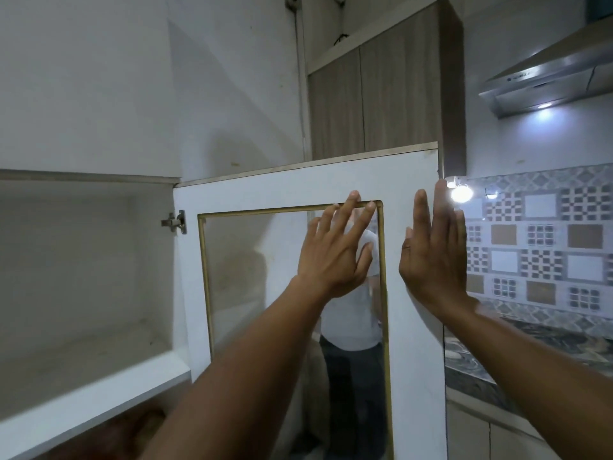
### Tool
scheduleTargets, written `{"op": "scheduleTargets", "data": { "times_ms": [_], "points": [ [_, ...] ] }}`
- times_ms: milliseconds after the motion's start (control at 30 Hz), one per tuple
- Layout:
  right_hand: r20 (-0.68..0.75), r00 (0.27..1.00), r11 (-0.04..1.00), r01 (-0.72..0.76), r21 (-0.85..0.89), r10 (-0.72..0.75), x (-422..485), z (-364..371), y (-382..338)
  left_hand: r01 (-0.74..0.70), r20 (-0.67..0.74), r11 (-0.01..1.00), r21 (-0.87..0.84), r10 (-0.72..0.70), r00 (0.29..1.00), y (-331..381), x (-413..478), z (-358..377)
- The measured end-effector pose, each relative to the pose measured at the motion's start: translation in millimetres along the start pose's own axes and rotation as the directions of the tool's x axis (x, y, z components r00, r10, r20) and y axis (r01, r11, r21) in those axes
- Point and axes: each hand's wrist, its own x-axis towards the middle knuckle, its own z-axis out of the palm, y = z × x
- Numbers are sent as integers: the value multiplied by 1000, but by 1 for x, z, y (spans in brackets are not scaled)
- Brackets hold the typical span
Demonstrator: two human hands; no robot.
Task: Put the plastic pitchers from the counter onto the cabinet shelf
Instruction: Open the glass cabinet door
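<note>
The white cabinet (86,330) at the left stands open, and its shelf shows nothing on it. Its white door (414,343) with a gold-framed glass pane is swung out toward me in the middle. My left hand (335,254) lies flat on the pane near its top right corner, fingers spread. My right hand (434,254) is held flat and upright by the door's free right edge, fingers together. Neither hand holds anything. No plastic pitcher is in view.
A dark marbled counter (497,356) runs at the lower right below a patterned tile wall (544,247). A steel range hood (544,81) hangs top right, wooden upper cabinets (374,94) above the door. A person's reflection shows in the glass pane.
</note>
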Motion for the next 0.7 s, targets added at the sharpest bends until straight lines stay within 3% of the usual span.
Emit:
{"op": "scheduleTargets", "data": {
  "times_ms": [233,400,533,700],
  "points": [
    [126,985,972,-138,189,116,-8,-57,-52,151,195,984,93,-166,967,-3,-80,-63],
    [279,959,909,-67,412,-55,-32,-86,-139,213,347,947,242,-289,892,-26,-168,-120],
    [408,886,798,-78,597,-219,-63,-103,-236,372,343,848,377,-501,794,-69,-239,-190],
    [404,802,612,-61,789,-440,-100,-142,-372,487,282,683,544,-696,660,-128,-345,-293]
  ]
}}
